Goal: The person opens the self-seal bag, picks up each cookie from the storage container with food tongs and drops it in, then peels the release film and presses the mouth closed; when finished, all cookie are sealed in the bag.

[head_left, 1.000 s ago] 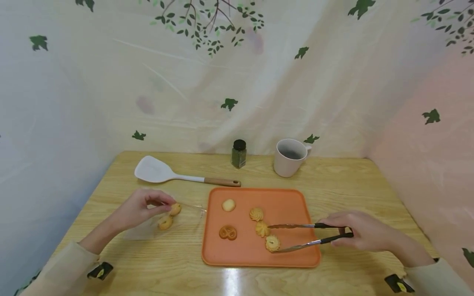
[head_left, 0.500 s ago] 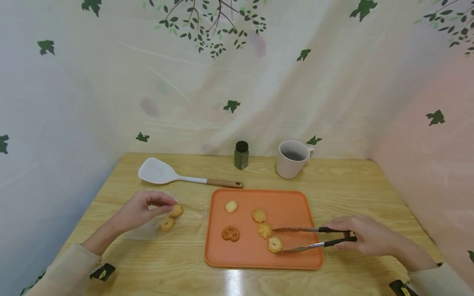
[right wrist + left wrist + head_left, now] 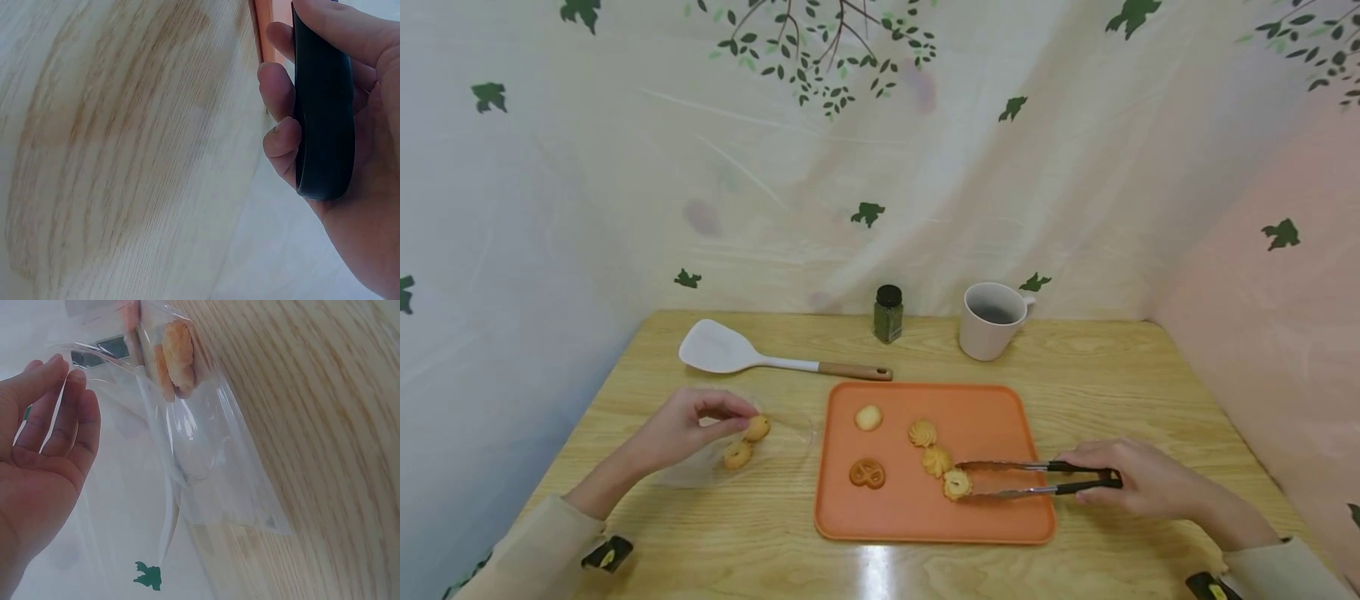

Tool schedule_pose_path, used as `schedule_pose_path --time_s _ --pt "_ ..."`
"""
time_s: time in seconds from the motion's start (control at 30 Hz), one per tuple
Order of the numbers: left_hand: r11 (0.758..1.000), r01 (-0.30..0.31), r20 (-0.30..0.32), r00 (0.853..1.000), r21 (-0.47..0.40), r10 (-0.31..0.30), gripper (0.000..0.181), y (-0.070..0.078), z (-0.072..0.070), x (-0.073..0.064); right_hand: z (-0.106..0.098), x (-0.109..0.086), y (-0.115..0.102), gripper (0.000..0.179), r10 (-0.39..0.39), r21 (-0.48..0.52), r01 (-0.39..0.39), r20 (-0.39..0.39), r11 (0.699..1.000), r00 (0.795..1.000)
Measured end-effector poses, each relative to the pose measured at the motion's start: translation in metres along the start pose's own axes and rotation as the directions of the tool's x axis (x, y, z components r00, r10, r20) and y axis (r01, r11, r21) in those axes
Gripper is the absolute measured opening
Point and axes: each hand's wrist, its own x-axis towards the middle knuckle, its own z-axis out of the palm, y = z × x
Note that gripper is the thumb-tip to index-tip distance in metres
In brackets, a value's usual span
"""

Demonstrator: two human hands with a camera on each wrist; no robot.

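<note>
My left hand [image 3: 688, 427] pinches the edge of a clear plastic bag [image 3: 219, 487] left of the orange tray [image 3: 985, 412]. Two cookies [image 3: 737, 455] show in the bag, which lies on the table. On the right, my right hand [image 3: 1138, 483] grips metal tongs by their black handles [image 3: 325, 106]. The tong tips reach over the tray, on either side of a ring-shaped cookie [image 3: 957, 484]; whether it is lifted I cannot tell. Two swirled cookies [image 3: 922, 432] lie beside it in a slanting row. Further left on the tray are a pretzel-shaped cookie [image 3: 867, 473] and a round pale cookie [image 3: 868, 417].
Behind the bag and tray lies a white spatula [image 3: 718, 347] with a wooden handle. A small spice jar [image 3: 888, 317] with a black lid and a pale mug [image 3: 989, 329] stand at the table's back, before a leaf-print curtain [image 3: 775, 183].
The tong arms have come closer together, and the ring-shaped cookie has shifted slightly away from me. My left hand stays at the bag. The head view has moved a little.
</note>
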Motion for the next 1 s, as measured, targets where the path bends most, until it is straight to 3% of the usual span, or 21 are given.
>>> schedule_pose_path --time_s 0.13,0.37,0.73,1.0 --pt "1.000 -0.011 0.005 1.000 0.003 0.011 0.018 0.0007 -0.0001 -0.0003 0.0006 0.0000 -0.0002 0.046 0.005 -0.013 -0.005 0.001 1.000 1.000" --pt "1.000 -0.007 0.009 1.000 -0.005 0.007 0.017 0.0016 0.0000 -0.0002 0.0026 -0.0008 0.0004 0.044 -0.015 0.060 0.015 -0.002 0.998 1.000" --pt "1.000 0.006 0.013 1.000 -0.005 -0.006 0.016 0.0016 0.0008 -0.0004 0.0033 -0.0041 0.0011 0.044 0.000 0.025 0.000 -0.006 1.000 1.000" --pt "1.000 -0.001 0.016 1.000 -0.016 0.001 0.016 0.0026 0.0009 -0.0002 0.0019 -0.0047 -0.0015 0.044 0.000 0.067 0.000 -0.009 0.998 1.000"
